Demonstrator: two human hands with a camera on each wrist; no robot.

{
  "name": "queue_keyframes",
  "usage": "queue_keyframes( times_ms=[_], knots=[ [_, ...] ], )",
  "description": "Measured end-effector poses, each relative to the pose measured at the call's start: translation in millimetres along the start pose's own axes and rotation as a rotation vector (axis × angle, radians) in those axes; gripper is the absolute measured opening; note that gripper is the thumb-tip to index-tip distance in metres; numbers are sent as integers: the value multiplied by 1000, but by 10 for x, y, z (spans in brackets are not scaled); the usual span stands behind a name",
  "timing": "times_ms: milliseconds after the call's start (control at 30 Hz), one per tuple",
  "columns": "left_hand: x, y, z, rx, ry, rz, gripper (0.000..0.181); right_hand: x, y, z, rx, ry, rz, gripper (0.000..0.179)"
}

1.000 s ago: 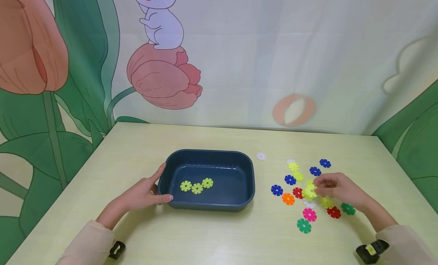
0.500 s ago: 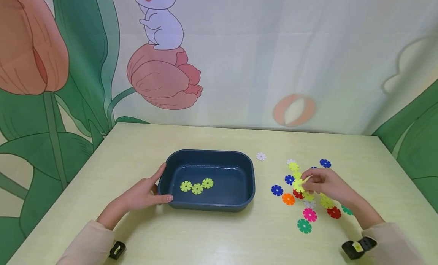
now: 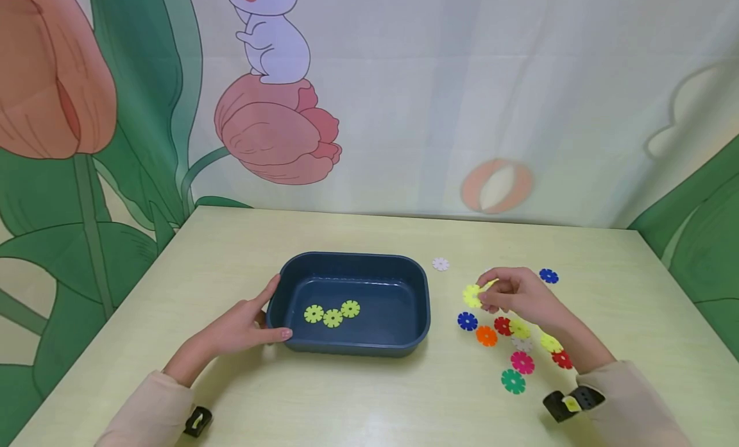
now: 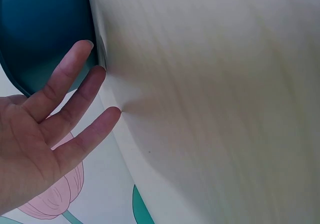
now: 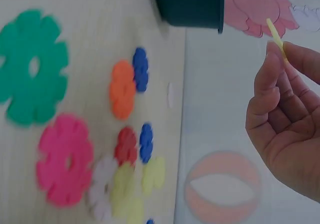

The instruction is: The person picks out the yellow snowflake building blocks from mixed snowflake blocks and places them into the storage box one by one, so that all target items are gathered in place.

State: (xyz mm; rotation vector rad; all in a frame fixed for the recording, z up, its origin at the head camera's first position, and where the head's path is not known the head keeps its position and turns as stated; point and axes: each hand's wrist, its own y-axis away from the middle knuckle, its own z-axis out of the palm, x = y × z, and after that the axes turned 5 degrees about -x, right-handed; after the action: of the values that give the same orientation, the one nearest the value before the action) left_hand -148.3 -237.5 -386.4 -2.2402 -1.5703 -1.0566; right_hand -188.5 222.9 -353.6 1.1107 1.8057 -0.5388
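My right hand pinches a yellow snowflake disc between thumb and index finger, raised over the table to the right of the tray. In the right wrist view the held disc is seen edge-on at the fingertips. My left hand rests at the left end of a dark blue tray, thumb at its near corner. The left wrist view shows that hand's fingers straight and spread, with fingertips by the tray wall. Three yellow-green discs lie inside the tray.
Loose discs lie right of the tray: blue, orange, pink, green, red and yellow. A white disc lies near the tray's far right corner. A printed curtain hangs behind the table.
My right hand has lifted the yellow disc from the pile and carried it left toward the tray. The left hand and the tray have stayed in place.
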Motion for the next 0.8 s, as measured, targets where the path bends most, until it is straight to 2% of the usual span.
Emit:
queue_keyframes(
  times_ms=[300, 800],
  knots=[
    [-12, 3, 4, 2, -3, 7, 103, -239, -262, 242, 32, -36, -38, 23],
    [3, 4, -3, -3, -1, 6, 103, -489, -716, 694, 107, -115, 26, 20]
  ],
)
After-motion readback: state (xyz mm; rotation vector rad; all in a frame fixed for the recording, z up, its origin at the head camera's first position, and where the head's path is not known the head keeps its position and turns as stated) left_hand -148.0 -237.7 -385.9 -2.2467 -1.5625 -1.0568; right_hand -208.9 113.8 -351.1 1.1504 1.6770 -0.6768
